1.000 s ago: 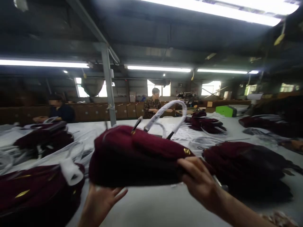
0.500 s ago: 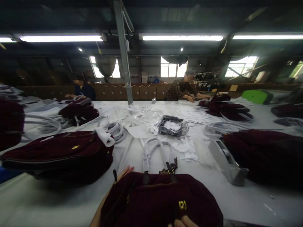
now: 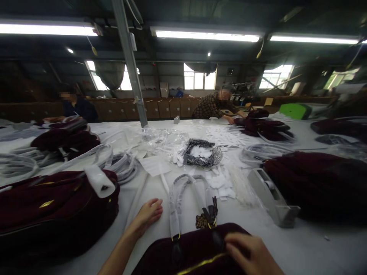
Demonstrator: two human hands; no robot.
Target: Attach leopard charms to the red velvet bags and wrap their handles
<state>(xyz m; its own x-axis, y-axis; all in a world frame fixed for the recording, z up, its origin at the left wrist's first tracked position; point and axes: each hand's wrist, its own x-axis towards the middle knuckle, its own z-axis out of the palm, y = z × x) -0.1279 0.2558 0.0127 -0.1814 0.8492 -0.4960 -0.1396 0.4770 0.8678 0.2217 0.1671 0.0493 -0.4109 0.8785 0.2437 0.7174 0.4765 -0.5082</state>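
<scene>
A dark red velvet handbag (image 3: 195,254) lies flat on the white table (image 3: 315,248) right in front of me. Its plastic-wrapped handles (image 3: 187,198) stretch away from me, and a leopard-print charm (image 3: 205,220) hangs at their base. My right hand (image 3: 252,254) rests on the bag's top near the gold zip, fingers curled down on the fabric. My left hand (image 3: 147,215) lies flat on the table just left of the handles, fingers stretched out and holding nothing.
A pile of the same red bags (image 3: 54,210) sits at my left, another pile (image 3: 315,183) at my right. A tape dispenser (image 3: 272,198) stands beside the right pile. Paper scraps and a patterned pouch (image 3: 202,152) lie mid-table. Two people work at the far side.
The bag, held up in the air a second ago, now lies on the table. My left hand has come out from under it and rests flat on the table.
</scene>
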